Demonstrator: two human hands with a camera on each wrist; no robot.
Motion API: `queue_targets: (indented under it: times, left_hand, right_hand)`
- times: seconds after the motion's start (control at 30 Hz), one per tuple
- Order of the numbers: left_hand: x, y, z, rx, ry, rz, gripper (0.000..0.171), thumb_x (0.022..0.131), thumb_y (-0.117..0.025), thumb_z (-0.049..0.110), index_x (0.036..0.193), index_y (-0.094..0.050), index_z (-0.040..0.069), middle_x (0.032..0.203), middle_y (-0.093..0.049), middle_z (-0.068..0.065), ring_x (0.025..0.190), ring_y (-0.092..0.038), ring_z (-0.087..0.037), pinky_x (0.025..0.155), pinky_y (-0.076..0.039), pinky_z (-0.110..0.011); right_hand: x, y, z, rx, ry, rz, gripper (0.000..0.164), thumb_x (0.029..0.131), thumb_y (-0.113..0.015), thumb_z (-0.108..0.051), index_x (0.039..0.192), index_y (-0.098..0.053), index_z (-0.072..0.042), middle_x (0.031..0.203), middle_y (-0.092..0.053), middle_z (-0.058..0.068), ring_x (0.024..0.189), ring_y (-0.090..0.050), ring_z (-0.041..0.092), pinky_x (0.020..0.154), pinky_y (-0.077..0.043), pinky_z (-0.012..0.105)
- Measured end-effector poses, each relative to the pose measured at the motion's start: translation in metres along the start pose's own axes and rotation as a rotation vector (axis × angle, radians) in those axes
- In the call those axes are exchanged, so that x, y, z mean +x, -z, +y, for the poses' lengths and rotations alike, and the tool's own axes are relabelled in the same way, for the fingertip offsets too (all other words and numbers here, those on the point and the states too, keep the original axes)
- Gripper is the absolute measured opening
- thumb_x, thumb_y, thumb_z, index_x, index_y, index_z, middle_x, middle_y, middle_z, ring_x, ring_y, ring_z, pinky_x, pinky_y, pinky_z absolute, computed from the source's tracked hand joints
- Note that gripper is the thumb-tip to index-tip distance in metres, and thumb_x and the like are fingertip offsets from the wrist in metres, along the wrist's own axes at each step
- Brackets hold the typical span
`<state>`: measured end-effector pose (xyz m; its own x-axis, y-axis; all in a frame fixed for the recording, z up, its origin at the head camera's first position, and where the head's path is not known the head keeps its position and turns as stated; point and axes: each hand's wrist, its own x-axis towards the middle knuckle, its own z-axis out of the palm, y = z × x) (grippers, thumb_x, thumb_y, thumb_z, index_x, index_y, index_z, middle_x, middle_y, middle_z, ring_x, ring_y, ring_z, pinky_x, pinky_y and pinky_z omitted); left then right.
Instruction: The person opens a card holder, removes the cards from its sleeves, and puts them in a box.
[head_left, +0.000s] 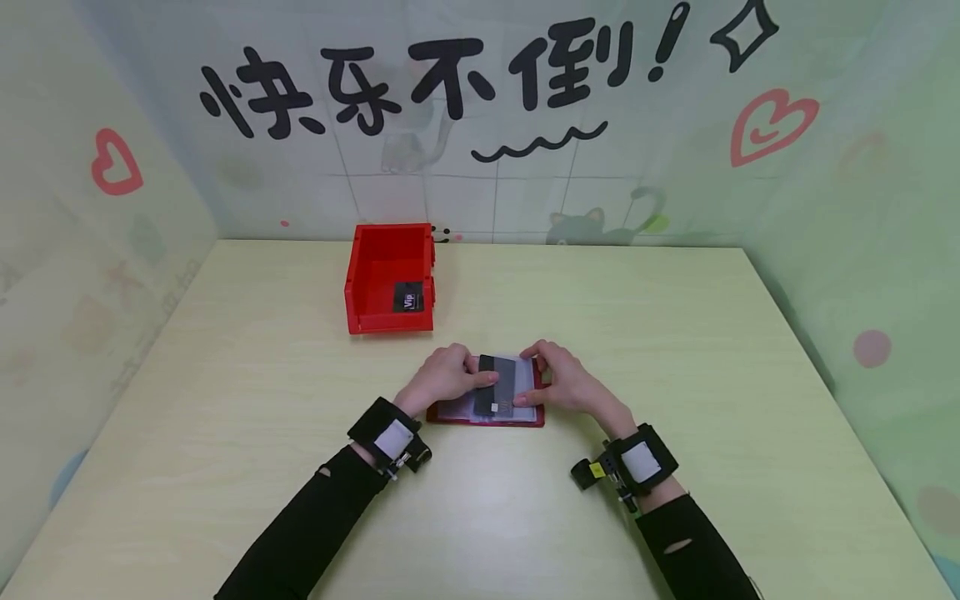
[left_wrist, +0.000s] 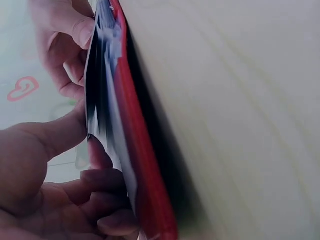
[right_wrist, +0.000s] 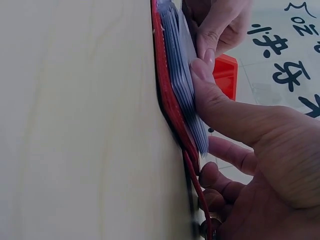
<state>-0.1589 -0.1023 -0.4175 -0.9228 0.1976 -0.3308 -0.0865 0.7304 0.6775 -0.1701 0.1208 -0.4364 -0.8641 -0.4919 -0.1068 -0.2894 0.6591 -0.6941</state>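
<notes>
A red card holder [head_left: 491, 424] lies open on the table, with a stack of clear plastic sleeves [right_wrist: 182, 82] inside. Over the sleeves is a dark grey card [head_left: 504, 385] with a blackish strip along its left side. My left hand [head_left: 444, 375] pinches this card by its left part, thumb on top and forefinger beneath. From the right, my right hand [head_left: 567, 380] grips the sleeves, its thumb pressing on them near the card's right edge. The fingers of that hand curl round the holder's far right side. In the left wrist view, the card's edge stands slightly apart from the sleeves.
A red plastic bin [head_left: 390, 323] stands farther back, left of the holder. Inside it lies a black card [head_left: 408, 297] marked "Vip". The pale wooden table [head_left: 750, 400] is bounded by printed cloth walls at the back and both sides.
</notes>
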Motion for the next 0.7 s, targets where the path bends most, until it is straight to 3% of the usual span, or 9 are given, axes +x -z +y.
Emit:
queue_targets:
  times: [0.2, 0.37, 0.53, 0.7]
  left_hand:
    - [-0.001, 0.005, -0.004, -0.016, 0.007, -0.013, 0.036, 0.092, -0.073, 0.031, 0.069, -0.056, 0.01, 0.064, -0.052, -0.004, 0.071, -0.052, -0.018, 0.058, -0.032, -0.025]
    - [-0.004, 0.009, -0.006, -0.035, -0.017, 0.033, 0.028, 0.094, -0.072, 0.026, 0.077, -0.062, 0.006, 0.066, -0.056, -0.005, 0.07, -0.054, -0.018, 0.058, -0.035, -0.023]
    - [-0.006, 0.012, -0.008, -0.094, -0.018, 0.09, 0.023, 0.095, -0.07, 0.02, 0.102, -0.069, -0.001, 0.093, -0.075, -0.015, 0.08, -0.064, -0.02, 0.065, -0.05, -0.023]
    - [-0.008, 0.015, -0.016, -0.138, -0.025, 0.106, 0.028, 0.095, -0.068, 0.018, 0.11, -0.068, -0.006, 0.106, -0.075, -0.022, 0.086, -0.069, -0.024, 0.071, -0.055, -0.026]
  right_hand:
    - [0.002, -0.001, 0.0, -0.011, -0.025, -0.006, 0.065, 0.08, -0.086, -0.026, 0.13, -0.053, -0.002, 0.097, -0.049, 0.011, 0.095, -0.047, 0.024, 0.076, -0.036, 0.032]
    - [0.002, -0.002, -0.001, -0.01, -0.038, -0.002, 0.065, 0.08, -0.086, -0.025, 0.131, -0.053, -0.002, 0.098, -0.05, 0.011, 0.095, -0.047, 0.024, 0.077, -0.037, 0.031]
    - [0.002, -0.001, -0.001, -0.004, -0.044, -0.001, 0.065, 0.079, -0.087, -0.025, 0.131, -0.054, -0.002, 0.098, -0.051, 0.011, 0.095, -0.047, 0.024, 0.077, -0.038, 0.031]
    - [0.002, -0.001, -0.002, -0.004, -0.044, -0.003, 0.065, 0.079, -0.087, -0.025, 0.131, -0.054, -0.002, 0.098, -0.05, 0.01, 0.096, -0.047, 0.024, 0.077, -0.037, 0.032]
